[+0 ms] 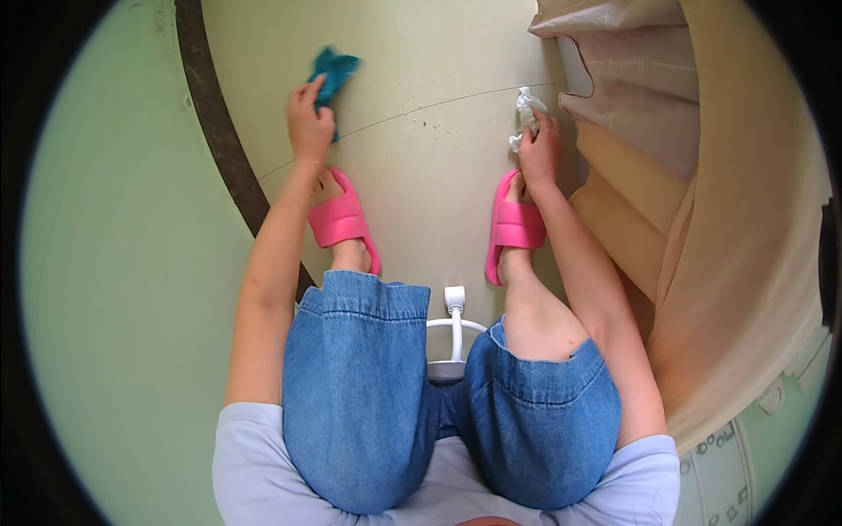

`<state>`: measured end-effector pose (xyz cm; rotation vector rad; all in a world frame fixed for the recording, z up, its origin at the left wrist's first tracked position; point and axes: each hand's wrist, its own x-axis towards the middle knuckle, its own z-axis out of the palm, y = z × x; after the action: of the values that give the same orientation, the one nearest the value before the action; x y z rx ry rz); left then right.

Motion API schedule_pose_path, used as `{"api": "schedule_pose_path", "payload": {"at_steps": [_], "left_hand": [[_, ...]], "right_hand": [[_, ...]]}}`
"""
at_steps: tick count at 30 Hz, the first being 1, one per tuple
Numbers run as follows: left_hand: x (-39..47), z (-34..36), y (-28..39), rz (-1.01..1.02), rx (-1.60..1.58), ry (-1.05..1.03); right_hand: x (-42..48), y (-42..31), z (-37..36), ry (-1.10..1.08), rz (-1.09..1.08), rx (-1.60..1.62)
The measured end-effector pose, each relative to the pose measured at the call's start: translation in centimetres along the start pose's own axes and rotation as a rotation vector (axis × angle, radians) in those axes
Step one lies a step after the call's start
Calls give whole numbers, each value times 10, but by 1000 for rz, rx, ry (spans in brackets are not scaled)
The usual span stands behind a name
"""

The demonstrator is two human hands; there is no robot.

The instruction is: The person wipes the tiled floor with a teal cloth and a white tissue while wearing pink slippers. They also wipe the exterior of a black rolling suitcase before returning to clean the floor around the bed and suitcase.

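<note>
My left hand (312,123) is closed on a teal cloth (336,71), at or just above the pale floor (421,59) beyond my left foot; the cloth is slightly blurred. Beyond my right foot, my right hand (542,146) grips a crumpled white tissue (528,110) between thumb and fingers. On the floor between the two hands lie small scattered crumbs (434,126), near a thin seam that curves across the floor.
Pink slides (337,220) are on my feet. A white stool base with a caster (454,298) shows between my legs. On the left runs a dark baseboard (217,131) below a green wall (131,263). Beige fabric (730,230) hangs in folds at the right.
</note>
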<state>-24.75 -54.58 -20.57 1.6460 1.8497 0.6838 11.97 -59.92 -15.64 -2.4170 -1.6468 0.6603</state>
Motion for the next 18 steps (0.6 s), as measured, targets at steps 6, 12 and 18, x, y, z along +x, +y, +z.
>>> {"api": "schedule_pose_path", "payload": {"at_steps": [6, 12, 18], "left_hand": [[-15, 36, 22, 137, 95, -195], [-12, 40, 55, 100, -274, -243], [-5, 12, -16, -68, 83, -29]], "right_hand": [[5, 7, 7, -20, -11, -7], [8, 5, 9, 20, 2, 57], [12, 9, 11, 25, -63, -19]]}}
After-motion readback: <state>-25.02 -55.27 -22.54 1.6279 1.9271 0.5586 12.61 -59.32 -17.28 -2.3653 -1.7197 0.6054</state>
